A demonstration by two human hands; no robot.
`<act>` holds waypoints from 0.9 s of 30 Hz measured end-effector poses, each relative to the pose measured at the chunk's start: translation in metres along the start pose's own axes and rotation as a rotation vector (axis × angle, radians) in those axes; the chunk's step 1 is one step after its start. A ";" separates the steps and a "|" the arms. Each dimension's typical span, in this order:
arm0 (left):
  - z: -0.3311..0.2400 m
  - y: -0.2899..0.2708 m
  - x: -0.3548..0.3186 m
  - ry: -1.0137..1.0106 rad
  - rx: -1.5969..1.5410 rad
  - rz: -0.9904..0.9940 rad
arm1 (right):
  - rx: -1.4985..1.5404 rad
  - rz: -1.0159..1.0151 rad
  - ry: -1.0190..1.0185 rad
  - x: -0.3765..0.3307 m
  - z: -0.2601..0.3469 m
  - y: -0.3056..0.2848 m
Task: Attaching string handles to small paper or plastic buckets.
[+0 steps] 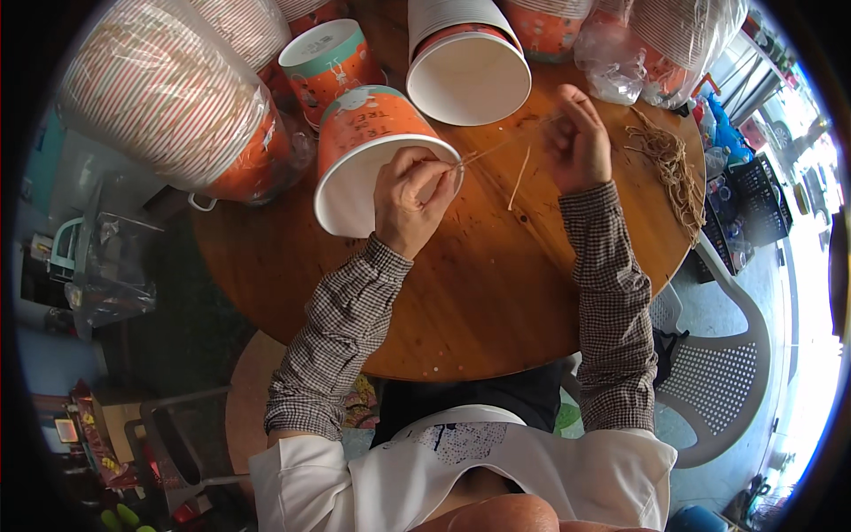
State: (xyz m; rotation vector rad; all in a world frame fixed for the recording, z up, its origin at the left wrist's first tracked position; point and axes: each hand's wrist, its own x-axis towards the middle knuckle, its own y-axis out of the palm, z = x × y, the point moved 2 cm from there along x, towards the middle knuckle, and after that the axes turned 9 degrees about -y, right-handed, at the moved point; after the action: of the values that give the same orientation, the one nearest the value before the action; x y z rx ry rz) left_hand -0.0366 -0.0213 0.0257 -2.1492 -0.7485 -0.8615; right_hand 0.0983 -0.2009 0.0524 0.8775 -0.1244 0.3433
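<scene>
My left hand (409,199) is closed in a pinch on a thin tan string (470,160). It is held in front of the open mouth of an orange and green paper bucket (359,124), which lies tipped toward me. From the left fingertips the string runs faintly up and right to my right hand (581,146). That hand is raised over the table, its fingers curled and slightly blurred, and it seems to grip the string's other end. Between the hands, a short loose piece of string (520,177) rests on the wood.
Tall bagged bucket stacks (168,97) crowd the round wooden table's (479,293) far left. Another bucket (332,66) stands upright; a white-mouthed stack (470,80) lies tipped beside it. More bagged stacks (674,44) are far right, near a string bundle (669,164). A chair (714,381) stands at right.
</scene>
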 end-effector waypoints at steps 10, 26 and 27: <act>-0.015 -0.008 -0.001 -0.022 -0.192 0.202 | 0.068 0.208 -0.102 -0.011 0.020 0.011; -0.052 -0.058 0.031 -0.100 -0.162 0.196 | -0.389 0.206 0.211 -0.029 -0.059 0.001; -0.053 -0.059 0.036 0.051 -0.048 0.216 | -0.571 0.292 0.178 -0.031 -0.063 0.003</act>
State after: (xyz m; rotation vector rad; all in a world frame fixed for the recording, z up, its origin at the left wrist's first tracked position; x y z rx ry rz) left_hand -0.0748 -0.0177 0.1040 -2.1936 -0.4637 -0.8234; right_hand 0.0658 -0.1581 0.0067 0.2593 -0.1754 0.6199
